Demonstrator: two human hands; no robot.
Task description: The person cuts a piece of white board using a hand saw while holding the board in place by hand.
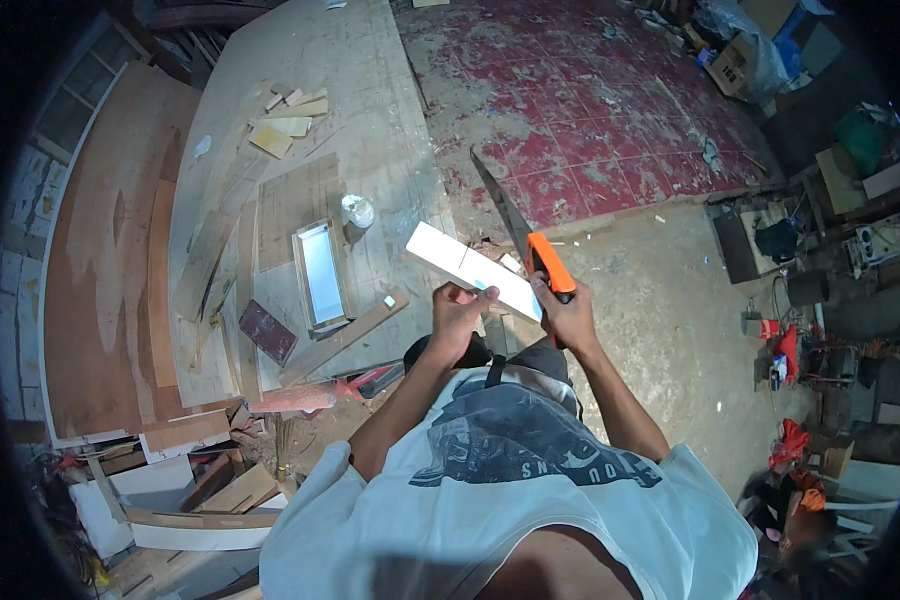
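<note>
Beside the table point(345, 60), the orange-handled saw point(518, 229) is clasped in the right hand point(567, 318); the white board point(472, 266) next to it is pinched in the left hand point(458, 320). Probably best: steady the board, left hand clear of the saw.

Two hands point(457, 320) point(569, 316) (a pair); one saw point(519, 226); one white board point(467, 266)

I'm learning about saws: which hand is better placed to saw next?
Probably the right hand: it grips the orange-handled handsaw, while the left hand holds the white board.
</note>
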